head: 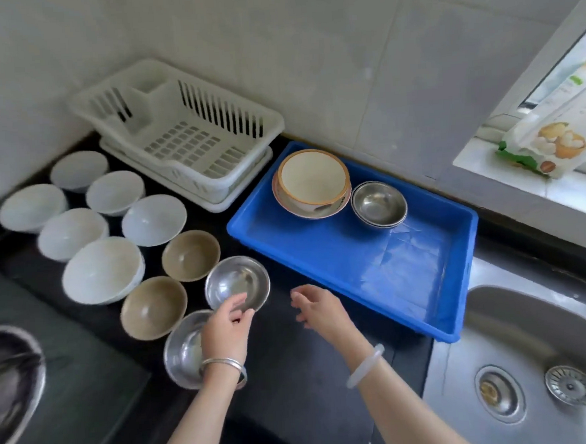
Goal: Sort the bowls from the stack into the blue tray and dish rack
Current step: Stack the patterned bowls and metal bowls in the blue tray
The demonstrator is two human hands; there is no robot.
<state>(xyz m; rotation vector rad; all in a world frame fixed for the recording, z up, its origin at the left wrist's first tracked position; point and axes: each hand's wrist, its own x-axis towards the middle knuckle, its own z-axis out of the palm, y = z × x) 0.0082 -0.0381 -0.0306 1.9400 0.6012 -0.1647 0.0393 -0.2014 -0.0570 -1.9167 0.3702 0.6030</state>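
Note:
Several white bowls sit spread over the black counter on the left. Two tan bowls and two steel bowls lie nearer me. My left hand pinches the near rim of one steel bowl; the other steel bowl is partly under my wrist. My right hand hovers open over the counter beside the blue tray. In the tray's far end stand a cream bowl stack and nested steel bowls. The white dish rack holds nothing.
A steel sink lies to the right of the counter. A stove burner is at the left edge. A food packet leans on the window sill at upper right. Tiled wall runs behind the rack and tray.

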